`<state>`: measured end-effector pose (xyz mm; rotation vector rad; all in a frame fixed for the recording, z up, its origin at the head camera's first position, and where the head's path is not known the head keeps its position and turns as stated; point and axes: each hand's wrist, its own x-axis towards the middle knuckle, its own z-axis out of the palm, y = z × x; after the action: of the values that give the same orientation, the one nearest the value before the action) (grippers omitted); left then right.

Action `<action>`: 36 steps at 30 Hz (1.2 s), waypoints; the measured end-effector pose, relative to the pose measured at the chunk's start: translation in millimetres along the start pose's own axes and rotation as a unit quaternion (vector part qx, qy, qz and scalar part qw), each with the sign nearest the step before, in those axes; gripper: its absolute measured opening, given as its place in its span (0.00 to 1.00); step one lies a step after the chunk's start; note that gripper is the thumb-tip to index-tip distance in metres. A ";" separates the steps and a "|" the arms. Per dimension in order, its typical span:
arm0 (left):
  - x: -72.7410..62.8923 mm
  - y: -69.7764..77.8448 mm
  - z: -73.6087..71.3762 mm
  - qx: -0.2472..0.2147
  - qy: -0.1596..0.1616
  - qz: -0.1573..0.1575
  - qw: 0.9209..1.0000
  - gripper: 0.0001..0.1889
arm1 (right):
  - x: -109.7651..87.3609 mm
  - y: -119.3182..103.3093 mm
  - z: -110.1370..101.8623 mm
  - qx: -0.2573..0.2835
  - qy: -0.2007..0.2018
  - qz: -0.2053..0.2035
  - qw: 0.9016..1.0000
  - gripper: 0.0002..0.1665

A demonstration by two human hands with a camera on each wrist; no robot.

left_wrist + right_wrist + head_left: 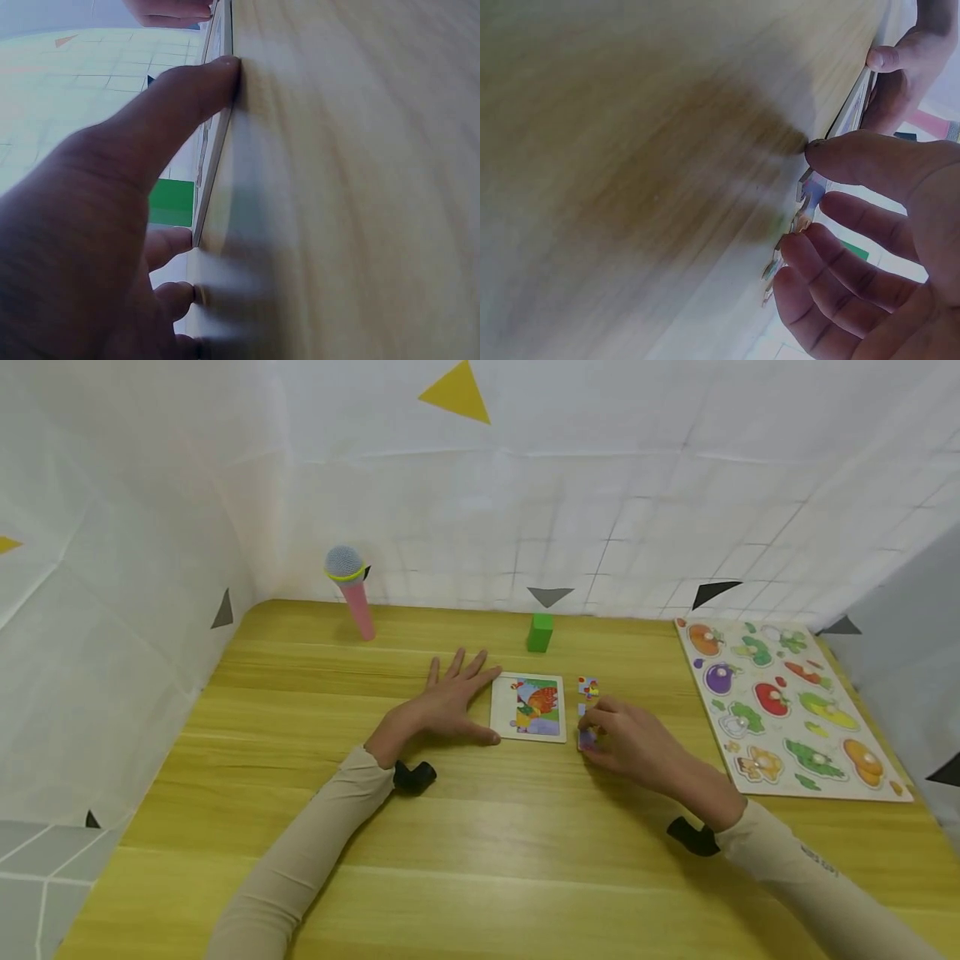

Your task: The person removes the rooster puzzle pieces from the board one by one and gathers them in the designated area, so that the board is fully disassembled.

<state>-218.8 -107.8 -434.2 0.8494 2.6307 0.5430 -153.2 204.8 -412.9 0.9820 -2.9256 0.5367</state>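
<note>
Right hand (637, 743), fingers bent over loose jigsaw pieces (588, 686) just right of the jigsaw tray (503, 707), can't tell if it's pinching one! Left hand (448, 703) spread wide, thumb and index fingertip touching the tray's left side! Vegetable puzzle board (789, 727) well to the tray's right, green block (540, 633) beyond the tray, pink toy microphone (358, 608) beyond and left of it

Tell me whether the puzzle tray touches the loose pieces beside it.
Apart: the head view plainly shows a strip of bare wooden table between the puzzle tray and the loose pieces.
</note>
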 end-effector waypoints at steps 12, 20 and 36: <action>2.2 -1.0 4.3 -0.012 -0.002 0.002 1.000 0.59 | -3.5 -0.1 1.4 0.000 0.005 -0.001 1.000 0.15; 4.0 -2.2 4.9 0.008 0.002 0.006 1.000 0.60 | -1.0 -1.3 0.9 0.016 0.008 -0.001 1.000 0.10; 1.8 -3.2 2.1 0.003 0.005 0.003 1.000 0.59 | 23.0 -10.5 -2.2 0.006 0.012 -0.025 1.000 0.11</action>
<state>-220.9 -108.6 -437.8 0.8588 2.6414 0.5436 -165.7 184.3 -404.8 1.0395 -2.8726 0.5601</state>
